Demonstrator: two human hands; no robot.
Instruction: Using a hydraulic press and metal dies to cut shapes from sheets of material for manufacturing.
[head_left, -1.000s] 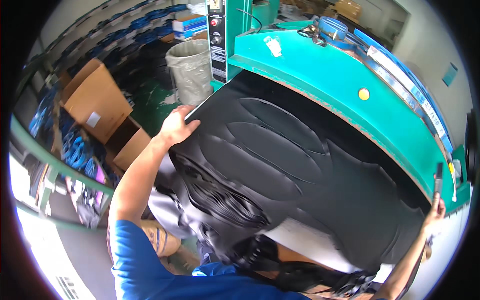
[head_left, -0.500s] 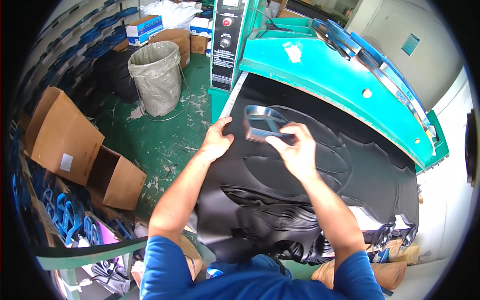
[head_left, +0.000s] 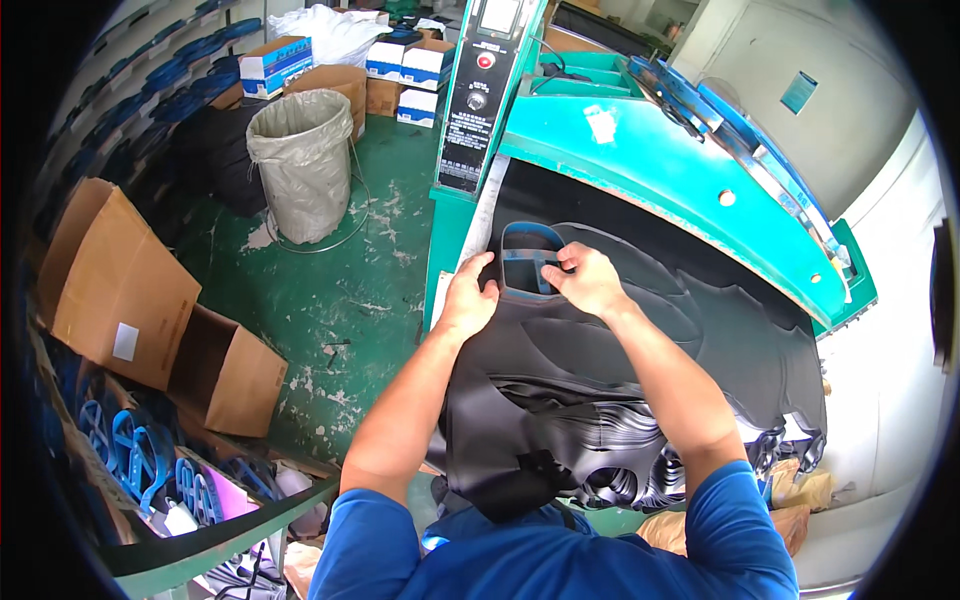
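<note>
A cutting die (head_left: 530, 256), a metal band frame with a blue inner edge and crossbars, is at the far left part of a black leather sheet (head_left: 640, 345). My right hand (head_left: 588, 280) pinches its right side and crossbar. Beside its left side is my left hand (head_left: 470, 298), thumb and fingers apart, close to the sheet's left edge; I cannot tell whether it touches the die. The die looks flat on the leather, though its lower edge is hard to judge. Toward me, the leather hangs in folds with cut-out holes.
Over the far side of the leather stretches a teal press beam (head_left: 680, 165), with a control panel (head_left: 480, 100) at its left. A lined bin (head_left: 305, 170) and an open cardboard box (head_left: 130, 290) stand on the green floor. Blue dies (head_left: 140, 450) fill a rack at lower left.
My right hand has brought the die down from a raised, tilted position onto or very near the leather. My left hand has come closer to the die's left side. The view has shifted slightly.
</note>
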